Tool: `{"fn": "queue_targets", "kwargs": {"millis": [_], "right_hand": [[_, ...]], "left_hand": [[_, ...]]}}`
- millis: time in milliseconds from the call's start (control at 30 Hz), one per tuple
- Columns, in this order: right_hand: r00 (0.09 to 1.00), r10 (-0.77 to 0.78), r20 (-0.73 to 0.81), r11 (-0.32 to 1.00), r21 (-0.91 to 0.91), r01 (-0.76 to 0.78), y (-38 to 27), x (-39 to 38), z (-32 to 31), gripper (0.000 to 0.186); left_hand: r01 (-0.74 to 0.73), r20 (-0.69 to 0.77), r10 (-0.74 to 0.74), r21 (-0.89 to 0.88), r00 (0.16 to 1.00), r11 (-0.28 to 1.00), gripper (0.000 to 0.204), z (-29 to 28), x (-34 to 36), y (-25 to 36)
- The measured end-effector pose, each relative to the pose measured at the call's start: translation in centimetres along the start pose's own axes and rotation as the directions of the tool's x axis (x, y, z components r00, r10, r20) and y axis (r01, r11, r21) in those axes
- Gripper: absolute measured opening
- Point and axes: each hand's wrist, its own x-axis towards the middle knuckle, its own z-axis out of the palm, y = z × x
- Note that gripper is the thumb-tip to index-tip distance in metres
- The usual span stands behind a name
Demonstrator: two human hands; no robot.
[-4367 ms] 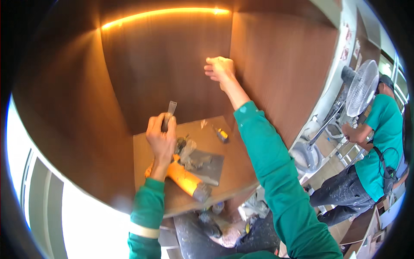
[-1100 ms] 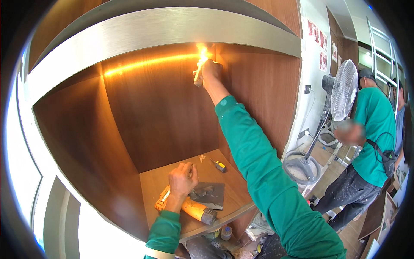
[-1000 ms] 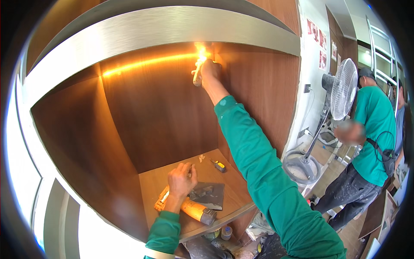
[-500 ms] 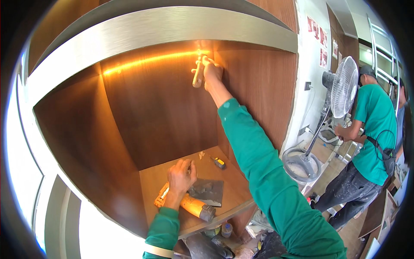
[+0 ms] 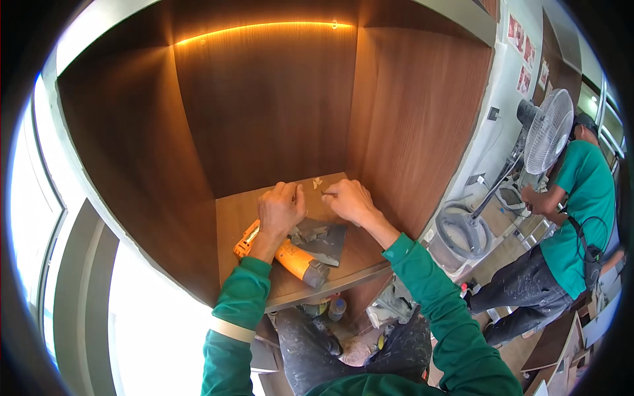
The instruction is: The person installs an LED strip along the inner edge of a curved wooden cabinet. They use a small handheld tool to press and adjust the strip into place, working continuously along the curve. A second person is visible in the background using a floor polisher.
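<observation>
Wooden cabinet [image 5: 271, 105]: light strip [image 5: 264, 27] up and lit; orange power tool [image 5: 295, 260] and grey sheet [image 5: 335, 245] not put away, lying on the shelf [image 5: 232, 211]. Left hand [image 5: 281, 208] and right hand [image 5: 351, 200] over it, fingers curled, can't tell around what.

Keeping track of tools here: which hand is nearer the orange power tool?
Left. The left hand is just beyond the power tool, its wrist overlapping it in view; the right hand is farther off, beyond it to the right.

Green sleeves [image 5: 432, 290], a cream armband [image 5: 231, 329] and speckled dark trousers [image 5: 300, 343] are worn.
</observation>
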Motion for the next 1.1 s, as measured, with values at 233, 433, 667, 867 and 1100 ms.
{"fn": "queue_targets", "kwargs": {"millis": [233,433,667,867,1100], "right_hand": [[0.983,0.134,-0.127,0.982,-0.118,-0.149,1.4,2.1,-0.2,0.025],[0.983,0.170,-0.062,0.947,-0.264,-0.180,3.5,3.5,3.0,0.026],[0.701,0.029,-0.713,0.865,0.370,0.340,-1.8,9.9,-6.5,0.027],[0.491,0.114,-0.864,0.866,0.328,0.376,-7.4,16.1,-16.0,0.036],[0.383,0.159,-0.910,0.886,0.303,0.352,-5.7,19.0,-16.5,0.026]], "left_hand": [[0.001,-0.036,-0.001,-0.008,0.999,1.000,0.015,-0.2,0.0,0.1],[0.006,-0.023,-0.006,-0.012,1.000,1.000,0.018,0.2,-0.1,-0.2],[-0.038,-0.014,0.037,-0.026,0.999,0.999,0.020,0.0,-0.2,0.6],[-0.065,-0.028,0.064,-0.028,0.998,0.998,0.021,0.1,0.1,0.6],[-0.059,-0.032,0.059,-0.030,0.998,0.998,0.016,0.1,0.0,0.8]]}}
